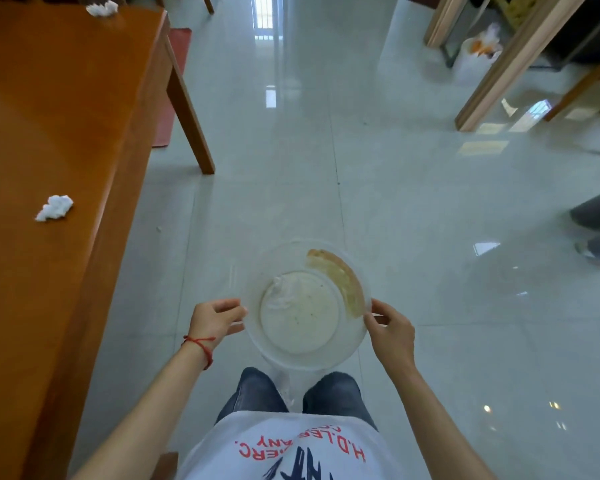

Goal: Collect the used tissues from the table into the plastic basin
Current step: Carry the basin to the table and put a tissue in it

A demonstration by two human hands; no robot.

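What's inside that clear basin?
The clear basin, held by both hands, contains no loose tissue. A brownish smear marks one wall. The floor beneath its cloudy bottom is hidden.

Clear plastic basin (307, 306) held over tiled floor (413, 188), in front of knees. Left hand (215, 318) pinching left rim, right hand (392, 332) pinching right rim. Red string bracelet (201, 344) on left wrist. Wooden table (49, 116) at left: near crumpled tissue (54, 207) close to edge, far crumpled tissue (102, 8) at far corner.
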